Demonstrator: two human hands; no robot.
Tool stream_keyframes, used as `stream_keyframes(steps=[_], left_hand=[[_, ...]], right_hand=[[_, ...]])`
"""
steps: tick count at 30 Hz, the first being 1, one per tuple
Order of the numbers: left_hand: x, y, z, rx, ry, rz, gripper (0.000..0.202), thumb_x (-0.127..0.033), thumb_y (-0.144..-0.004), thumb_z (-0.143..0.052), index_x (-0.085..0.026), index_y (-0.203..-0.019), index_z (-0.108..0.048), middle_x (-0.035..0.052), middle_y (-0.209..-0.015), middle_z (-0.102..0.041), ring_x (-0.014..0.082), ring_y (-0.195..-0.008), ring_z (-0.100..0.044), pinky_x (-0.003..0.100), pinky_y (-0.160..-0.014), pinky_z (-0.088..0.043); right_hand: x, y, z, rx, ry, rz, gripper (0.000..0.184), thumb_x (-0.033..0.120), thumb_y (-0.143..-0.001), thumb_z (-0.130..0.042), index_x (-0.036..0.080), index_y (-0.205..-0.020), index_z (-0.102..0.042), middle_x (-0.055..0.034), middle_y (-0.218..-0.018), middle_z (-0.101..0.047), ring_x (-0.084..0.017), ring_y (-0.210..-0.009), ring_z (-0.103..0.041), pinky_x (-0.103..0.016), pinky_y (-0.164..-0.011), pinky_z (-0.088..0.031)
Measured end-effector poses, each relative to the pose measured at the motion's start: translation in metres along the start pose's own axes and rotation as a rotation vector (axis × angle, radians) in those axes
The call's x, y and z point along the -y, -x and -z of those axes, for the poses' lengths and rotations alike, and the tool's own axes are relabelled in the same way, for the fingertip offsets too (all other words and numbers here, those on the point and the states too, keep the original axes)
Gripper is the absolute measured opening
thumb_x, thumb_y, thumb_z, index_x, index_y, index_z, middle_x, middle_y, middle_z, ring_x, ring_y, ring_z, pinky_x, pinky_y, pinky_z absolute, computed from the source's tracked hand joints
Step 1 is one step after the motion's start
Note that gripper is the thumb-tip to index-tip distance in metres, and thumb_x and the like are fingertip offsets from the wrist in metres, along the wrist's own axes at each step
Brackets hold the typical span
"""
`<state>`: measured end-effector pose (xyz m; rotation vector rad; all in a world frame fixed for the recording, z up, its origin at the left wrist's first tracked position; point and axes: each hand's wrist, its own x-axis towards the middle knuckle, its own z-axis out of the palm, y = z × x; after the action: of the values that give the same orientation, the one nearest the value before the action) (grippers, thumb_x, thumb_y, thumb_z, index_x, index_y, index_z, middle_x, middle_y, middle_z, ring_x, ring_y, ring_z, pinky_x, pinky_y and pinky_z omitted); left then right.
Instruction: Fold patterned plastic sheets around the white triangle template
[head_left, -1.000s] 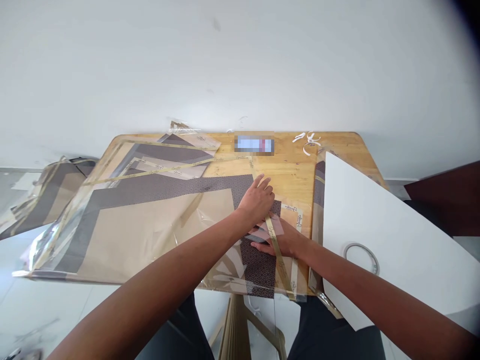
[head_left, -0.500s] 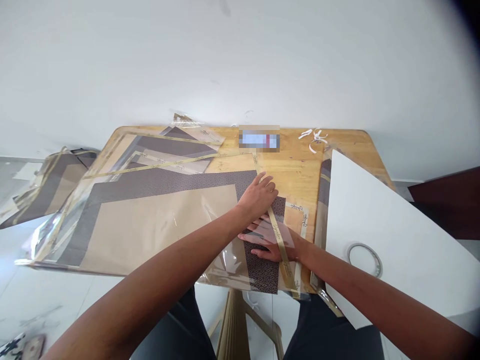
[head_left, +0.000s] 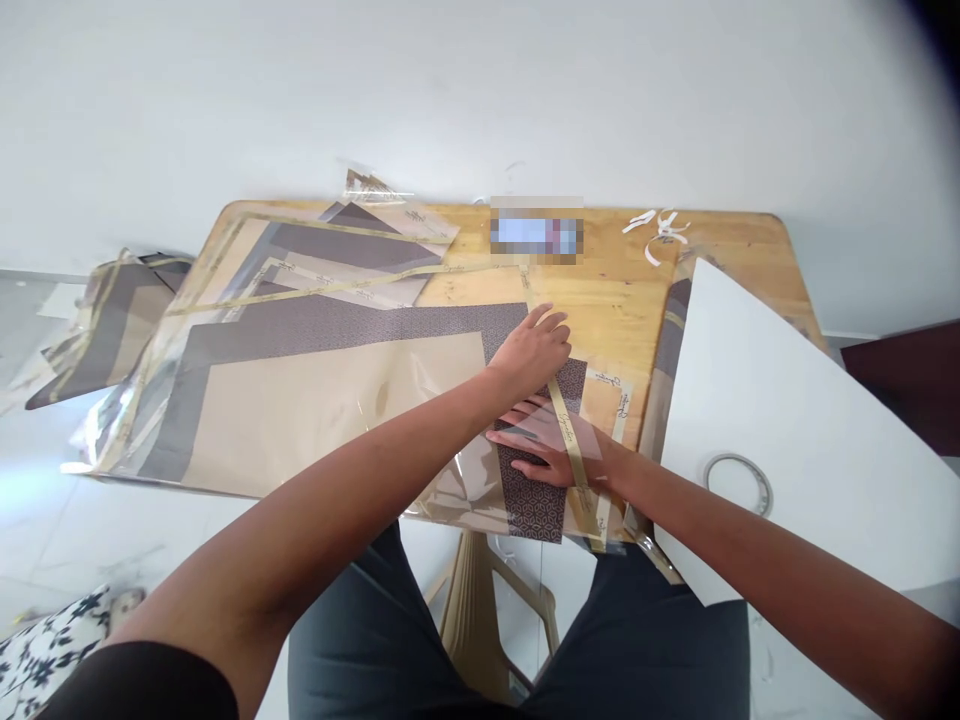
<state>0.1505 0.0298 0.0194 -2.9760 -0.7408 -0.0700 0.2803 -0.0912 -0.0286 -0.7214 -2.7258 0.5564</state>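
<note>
A clear plastic sleeve with a gold printed edge strip (head_left: 570, 445) lies over a kraft and dark-patterned paper sheet (head_left: 322, 400) on the wooden table (head_left: 600, 300). My left hand (head_left: 532, 350) lies flat on top of the sleeve, fingers stretched toward the far side. My right hand (head_left: 551, 450) is slid inside the sleeve, fingers flat and pointing left, seen through the plastic under the gold strip. Both hands rest over the dark patterned corner of the sheet near the table's front right.
A large white card (head_left: 787, 440) with a roll of clear tape (head_left: 739, 480) on it leans over the table's right side. More wrapped sheets (head_left: 352, 255) are stacked at the back left, others (head_left: 112, 320) hang off left. White paper strips (head_left: 656, 228) lie far right. A chair (head_left: 487, 610) stands below.
My right hand has slid a little further left inside the sleeve. My left hand stays flat on top. The camera has tilted down, so the table sits higher in view.
</note>
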Motion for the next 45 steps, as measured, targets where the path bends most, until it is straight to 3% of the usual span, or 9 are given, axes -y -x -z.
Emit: stream_keyframes(steps=[17, 23, 27, 30, 33, 36, 38, 41, 45], left_hand=[[-0.003, 0.000, -0.015, -0.052, 0.031, 0.024, 0.028, -0.008, -0.105, -0.052, -0.013, -0.117, -0.076, 0.0104, -0.126, -0.074, 0.0249, -0.142, -0.053, 0.045, -0.133, -0.026], [-0.001, -0.001, -0.015, -0.052, 0.091, 0.007, 0.030, -0.011, -0.107, -0.047, -0.012, -0.119, -0.074, 0.0137, -0.131, -0.071, 0.0259, -0.143, -0.051, 0.046, -0.132, -0.025], [-0.001, 0.008, -0.001, -0.117, 0.231, 0.065, 0.044, -0.006, -0.101, -0.050, -0.017, -0.142, -0.065, 0.0141, -0.146, -0.064, 0.0271, -0.147, -0.048, 0.048, -0.127, -0.032], [-0.008, 0.048, 0.020, -0.179, 0.338, 0.181, 0.055, -0.003, -0.098, -0.050, -0.020, -0.150, -0.058, 0.0130, -0.154, -0.058, 0.0276, -0.151, -0.044, 0.050, -0.126, -0.035], [-0.026, 0.122, 0.039, -0.159, 0.392, 0.319, 0.052, -0.004, -0.099, -0.048, -0.023, -0.146, -0.061, 0.0112, -0.154, -0.057, 0.0282, -0.154, -0.041, 0.052, -0.127, -0.036], [-0.054, 0.201, 0.043, -0.131, 0.385, 0.472, 0.045, -0.012, -0.106, -0.046, -0.027, -0.146, -0.061, 0.0101, -0.154, -0.058, 0.0282, -0.155, -0.041, 0.053, -0.128, -0.038], [-0.076, 0.240, 0.038, -0.120, 0.342, 0.582, 0.044, -0.016, -0.108, -0.047, -0.028, -0.148, -0.061, 0.0110, -0.159, -0.053, 0.0312, -0.159, -0.036, 0.055, -0.128, -0.037], [-0.104, 0.267, 0.022, -0.099, 0.292, 0.665, 0.046, -0.024, -0.108, -0.053, -0.032, -0.154, -0.057, 0.0121, -0.159, -0.052, 0.0339, -0.158, -0.037, 0.056, -0.127, -0.039], [-0.119, 0.268, 0.006, -0.090, 0.283, 0.670, 0.048, -0.031, -0.110, -0.052, -0.029, -0.158, -0.052, 0.0127, -0.163, -0.050, 0.0327, -0.158, -0.039, 0.054, -0.130, -0.035]], right_hand=[[0.003, -0.001, 0.003, -0.003, 0.000, 0.026, 0.062, 0.032, -0.105, -0.055, 0.025, -0.166, -0.045, -0.0121, -0.162, -0.055, -0.033, -0.152, -0.045, -0.060, -0.126, -0.032], [0.011, 0.028, 0.015, -0.015, -0.028, -0.188, 0.060, 0.032, -0.111, -0.045, 0.030, -0.170, -0.035, -0.0047, -0.170, -0.046, -0.029, -0.159, -0.039, -0.059, -0.132, -0.030], [0.023, 0.056, 0.025, -0.056, -0.002, -0.297, 0.059, 0.033, -0.111, -0.046, 0.029, -0.169, -0.038, -0.0056, -0.174, -0.038, -0.032, -0.159, -0.039, -0.062, -0.134, -0.026], [0.031, 0.073, 0.028, -0.039, 0.030, -0.325, 0.059, 0.034, -0.110, -0.049, 0.029, -0.168, -0.040, -0.0059, -0.175, -0.036, -0.033, -0.162, -0.034, -0.064, -0.134, -0.025], [0.038, 0.091, 0.031, -0.034, 0.072, -0.396, 0.057, 0.027, -0.110, -0.045, 0.029, -0.167, -0.043, -0.0065, -0.174, -0.040, -0.032, -0.163, -0.031, -0.064, -0.133, -0.027], [0.057, 0.110, 0.030, -0.199, 0.143, -0.609, 0.058, 0.019, -0.109, -0.037, 0.026, -0.167, -0.043, -0.0096, -0.168, -0.048, -0.032, -0.159, -0.037, -0.063, -0.130, -0.034], [0.079, 0.113, 0.024, -0.324, 0.156, -0.720, 0.059, 0.018, -0.109, -0.035, 0.027, -0.168, -0.041, -0.0109, -0.163, -0.052, -0.031, -0.154, -0.045, -0.060, -0.126, -0.041], [0.115, 0.097, 0.007, -0.347, 0.105, -0.694, 0.059, 0.023, -0.110, -0.039, 0.034, -0.168, -0.040, -0.0100, -0.154, -0.059, -0.032, -0.144, -0.054, -0.059, -0.121, -0.046], [0.138, 0.060, -0.016, -0.315, 0.069, -0.680, 0.055, 0.027, -0.110, -0.040, 0.034, -0.165, -0.045, -0.0107, -0.155, -0.057, -0.034, -0.142, -0.055, -0.060, -0.121, -0.046]])
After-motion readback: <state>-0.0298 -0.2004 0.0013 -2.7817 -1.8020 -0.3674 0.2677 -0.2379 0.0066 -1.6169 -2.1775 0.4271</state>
